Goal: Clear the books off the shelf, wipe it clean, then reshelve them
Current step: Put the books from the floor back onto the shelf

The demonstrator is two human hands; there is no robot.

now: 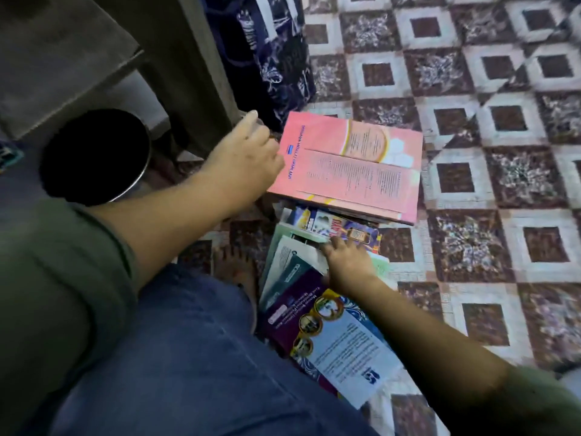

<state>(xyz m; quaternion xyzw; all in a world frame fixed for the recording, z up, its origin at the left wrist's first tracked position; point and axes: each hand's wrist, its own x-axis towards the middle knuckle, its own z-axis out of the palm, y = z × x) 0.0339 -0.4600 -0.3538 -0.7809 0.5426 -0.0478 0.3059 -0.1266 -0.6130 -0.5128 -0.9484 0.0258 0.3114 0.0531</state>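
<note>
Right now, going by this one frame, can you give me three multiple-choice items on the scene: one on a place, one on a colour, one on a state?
1. Where do the books lie?
A. on a shelf
B. on the patterned floor
C. on the person's lap

2. What colour is the cover of the top book of the far stack?
A. green
B. black
C. pink

3. How is that top book?
A. closed, lying on the stack
B. open at the middle
C. standing upright

Answers:
1 B: the tiles show all around the piles.
2 C: its whole upturned cover is pink.
3 A: the cover faces up and is shut, with the left hand at its edge.
</note>
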